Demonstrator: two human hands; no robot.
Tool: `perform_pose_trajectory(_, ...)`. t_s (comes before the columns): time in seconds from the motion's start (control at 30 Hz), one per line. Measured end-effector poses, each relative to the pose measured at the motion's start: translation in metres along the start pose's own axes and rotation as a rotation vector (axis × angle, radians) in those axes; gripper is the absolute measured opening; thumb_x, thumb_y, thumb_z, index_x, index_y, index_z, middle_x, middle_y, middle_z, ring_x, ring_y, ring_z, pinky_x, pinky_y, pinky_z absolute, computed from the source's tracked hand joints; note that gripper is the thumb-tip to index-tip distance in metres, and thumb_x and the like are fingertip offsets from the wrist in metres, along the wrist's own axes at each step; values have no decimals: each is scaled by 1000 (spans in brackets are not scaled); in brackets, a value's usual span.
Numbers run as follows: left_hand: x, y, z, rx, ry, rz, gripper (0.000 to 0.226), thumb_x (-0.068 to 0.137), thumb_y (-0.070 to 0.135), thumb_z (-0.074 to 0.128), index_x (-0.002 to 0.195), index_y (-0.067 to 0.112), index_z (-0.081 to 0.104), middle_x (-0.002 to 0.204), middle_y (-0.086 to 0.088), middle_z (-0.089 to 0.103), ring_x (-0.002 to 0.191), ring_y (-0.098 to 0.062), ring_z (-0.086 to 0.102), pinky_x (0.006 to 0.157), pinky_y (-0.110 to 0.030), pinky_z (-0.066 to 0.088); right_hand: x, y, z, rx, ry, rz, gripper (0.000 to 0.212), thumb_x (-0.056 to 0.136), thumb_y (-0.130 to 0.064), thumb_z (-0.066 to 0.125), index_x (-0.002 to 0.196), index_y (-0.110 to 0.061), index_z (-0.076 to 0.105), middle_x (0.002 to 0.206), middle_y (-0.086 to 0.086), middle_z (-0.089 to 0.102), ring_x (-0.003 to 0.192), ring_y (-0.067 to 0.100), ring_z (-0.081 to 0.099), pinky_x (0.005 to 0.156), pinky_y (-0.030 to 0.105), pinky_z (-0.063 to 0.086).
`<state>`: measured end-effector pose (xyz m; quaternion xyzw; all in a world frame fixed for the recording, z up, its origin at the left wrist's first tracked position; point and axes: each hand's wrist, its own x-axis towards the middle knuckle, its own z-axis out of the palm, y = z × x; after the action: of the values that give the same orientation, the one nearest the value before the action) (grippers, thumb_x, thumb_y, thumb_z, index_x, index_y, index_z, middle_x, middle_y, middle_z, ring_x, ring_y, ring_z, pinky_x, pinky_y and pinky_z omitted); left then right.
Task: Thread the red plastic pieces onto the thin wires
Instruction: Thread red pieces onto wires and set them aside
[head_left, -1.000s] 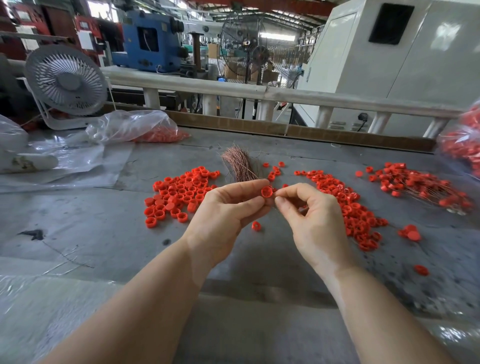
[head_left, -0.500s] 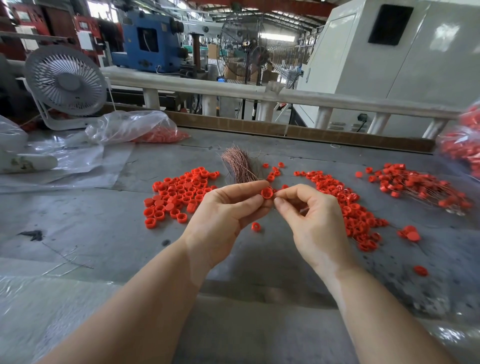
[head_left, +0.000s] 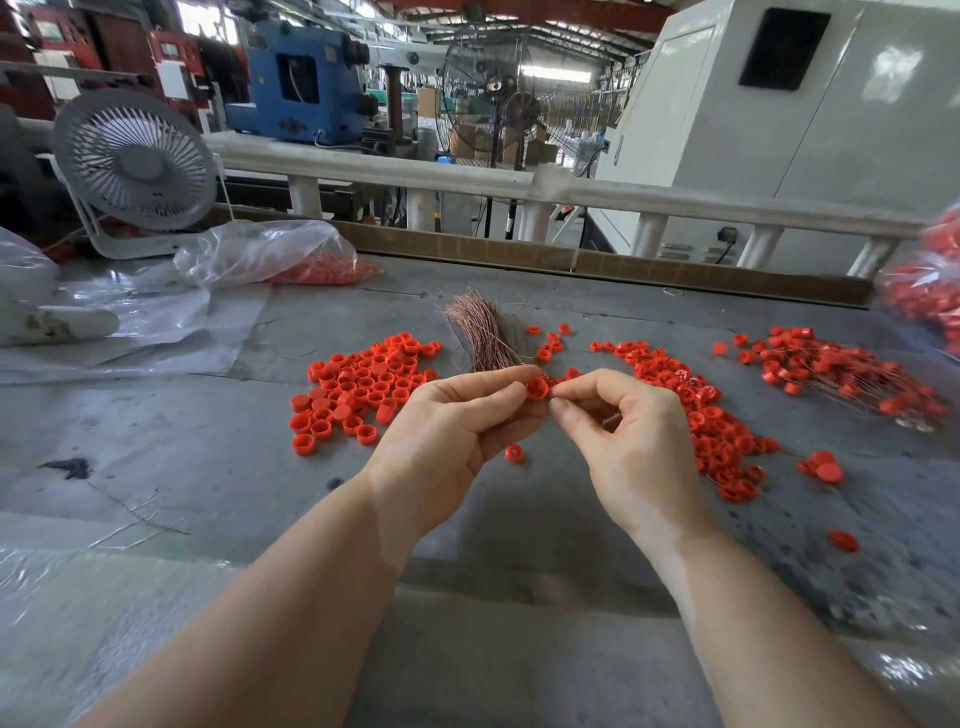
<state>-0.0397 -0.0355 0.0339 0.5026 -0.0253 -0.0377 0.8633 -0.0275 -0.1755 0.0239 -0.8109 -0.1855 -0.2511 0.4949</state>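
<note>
My left hand (head_left: 457, 431) pinches a small red plastic ring (head_left: 536, 388) between thumb and fingertips above the grey table. My right hand (head_left: 628, 441) meets it from the right, thumb and forefinger pinched together just below the ring on what seems to be a thin wire, too fine to see clearly. A bundle of copper wires (head_left: 483, 332) lies just behind my hands. Loose red rings lie in a pile at the left (head_left: 363, 387) and in a strip at the right (head_left: 696, 410). Rings threaded on wires lie in a heap (head_left: 841, 374) at the far right.
A single red ring (head_left: 514, 453) lies under my hands. A clear plastic bag of red pieces (head_left: 291, 257) and a white desk fan (head_left: 135, 166) stand at the back left. Another bag of red parts (head_left: 930, 291) sits at the right edge. A wooden rim (head_left: 571, 257) bounds the table's far side.
Both hands stay together at the ring. My right thumb and forefinger have shifted slightly lower against the ring; otherwise little has moved.
</note>
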Motion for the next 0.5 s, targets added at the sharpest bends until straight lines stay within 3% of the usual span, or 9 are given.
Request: perform_pose_trajectory(0.5, -1, 1, 0, -49, -20, -5, 27, 83, -8, 51, 80, 7, 73, 76, -11, 72, 68, -13, 70, 65, -18, 56, 0, -3, 0, 73, -25, -3, 19, 81, 0, 67, 75, -18, 66, 67, -13, 64, 61, -7, 56, 59, 5, 38)
